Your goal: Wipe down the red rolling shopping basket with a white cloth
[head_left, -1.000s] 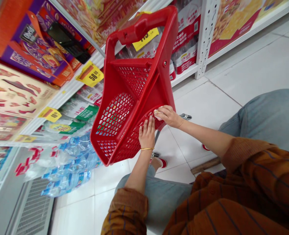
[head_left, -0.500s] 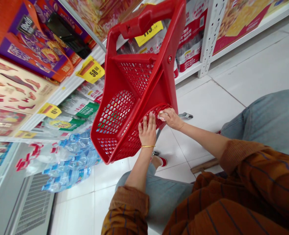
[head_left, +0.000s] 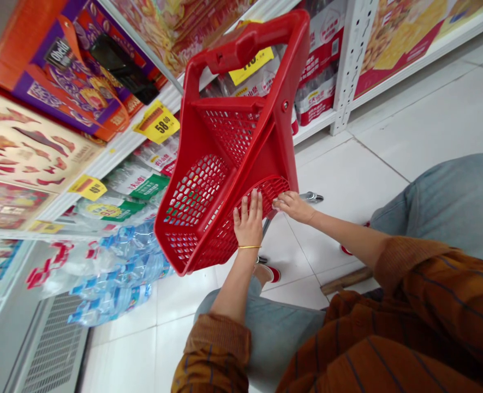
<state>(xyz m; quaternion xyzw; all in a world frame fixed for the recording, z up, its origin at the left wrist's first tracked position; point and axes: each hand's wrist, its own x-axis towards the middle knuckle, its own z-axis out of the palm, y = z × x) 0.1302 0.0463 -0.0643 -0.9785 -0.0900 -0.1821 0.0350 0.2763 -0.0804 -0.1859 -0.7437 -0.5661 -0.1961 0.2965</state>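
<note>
A red plastic shopping basket [head_left: 220, 218] with perforated sides and a large handle stands tilted before me; no goods show in the part of its inside that I can see. My left hand [head_left: 248, 222], with a thin gold band at the wrist, lies flat against the basket's near side, fingers stretched out. To its right, my right hand [head_left: 293, 207] is at the same side by the lower corner. Its fingers are bent and close together against the mesh; whatever is under them is hidden. Metal wheel fittings [head_left: 311, 197] stick out below the basket.
Shelves at the left and back hold boxed goods [head_left: 81, 71] and packs of bottled water [head_left: 317, 101]. Yellow price tags [head_left: 159, 123] hang along the shelf edge. Large blue-capped water bottles [head_left: 118, 267] stand left of the basket, by a grey vent grille [head_left: 55, 344]. White floor tiles [head_left: 388, 120] lie beneath.
My right hand has slid slightly right and down along the basket's side. A crumpled whitish thing under its fingers earlier is now hidden. My left hand stays flat on the basket.
</note>
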